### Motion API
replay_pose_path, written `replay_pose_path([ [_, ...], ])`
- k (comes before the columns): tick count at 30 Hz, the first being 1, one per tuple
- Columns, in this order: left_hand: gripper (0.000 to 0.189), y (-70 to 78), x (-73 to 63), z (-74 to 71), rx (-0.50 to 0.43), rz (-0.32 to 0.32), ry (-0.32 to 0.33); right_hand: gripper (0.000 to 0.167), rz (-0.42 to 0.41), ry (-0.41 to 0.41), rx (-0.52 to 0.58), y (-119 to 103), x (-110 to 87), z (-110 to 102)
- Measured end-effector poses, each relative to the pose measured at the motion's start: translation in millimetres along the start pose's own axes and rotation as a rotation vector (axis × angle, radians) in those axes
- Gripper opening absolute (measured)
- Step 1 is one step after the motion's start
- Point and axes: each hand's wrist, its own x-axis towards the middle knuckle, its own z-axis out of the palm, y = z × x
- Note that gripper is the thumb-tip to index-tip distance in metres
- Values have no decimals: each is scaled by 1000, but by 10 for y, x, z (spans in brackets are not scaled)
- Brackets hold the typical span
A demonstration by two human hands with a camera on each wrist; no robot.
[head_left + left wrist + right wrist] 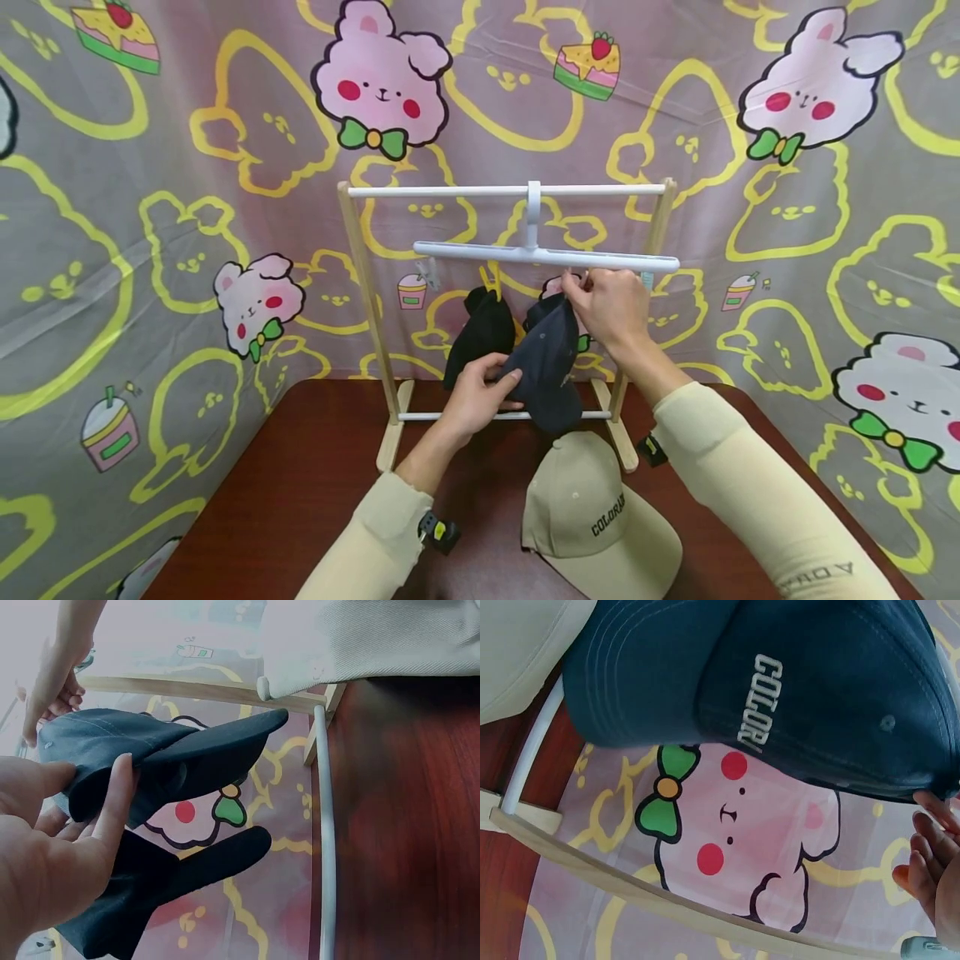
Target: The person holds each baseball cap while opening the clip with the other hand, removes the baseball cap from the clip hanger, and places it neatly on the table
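A navy cap (543,358) with pale lettering hangs brim-down below the white hanger (480,252). My left hand (478,390) pinches its side between thumb and fingers, also seen in the left wrist view on the cap (120,742). Just under the hanger bar, my right hand (615,304) has curled fingers at the cap's upper edge; I cannot tell whether a clip is between them. In the right wrist view a fingertip (937,810) meets the cap's edge. Behind and left, a black cap (480,333) hangs from a yellow clip (492,279).
The hanger hooks over the white top rod (442,192) of a wooden-legged rack (365,300). A beige cap (573,500) with dark lettering lies on the brown table (292,467) in front. A clear clip (429,272) hangs at the hanger's left. Patterned cloth (180,333) surrounds the table.
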Motion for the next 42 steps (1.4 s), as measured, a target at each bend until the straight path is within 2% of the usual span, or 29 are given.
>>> replay_pose_path([
  [5, 24, -20, 2, -42, 4, 25, 73, 50, -24, 5, 18, 31, -4, 11],
  [14, 23, -60, -5, -97, 26, 72, 119, 50, -36, 7, 48, 57, -6, 14],
  [21, 19, -92, 0, -103, 59, 54, 197, 48, -49, 23, 47, 72, 24, -11],
  [27, 19, -175, -9, -120, 48, 44, 202, 47, -32, 3, 62, 76, 18, -26],
  [37, 18, -181, -110, -178, 52, 36, 221, 49, -3, -7, 66, 74, 3, -25],
  [42, 18, -178, -161, -201, 44, 25, 222, 51, 58, -6, 34, 101, 3, -27],
])
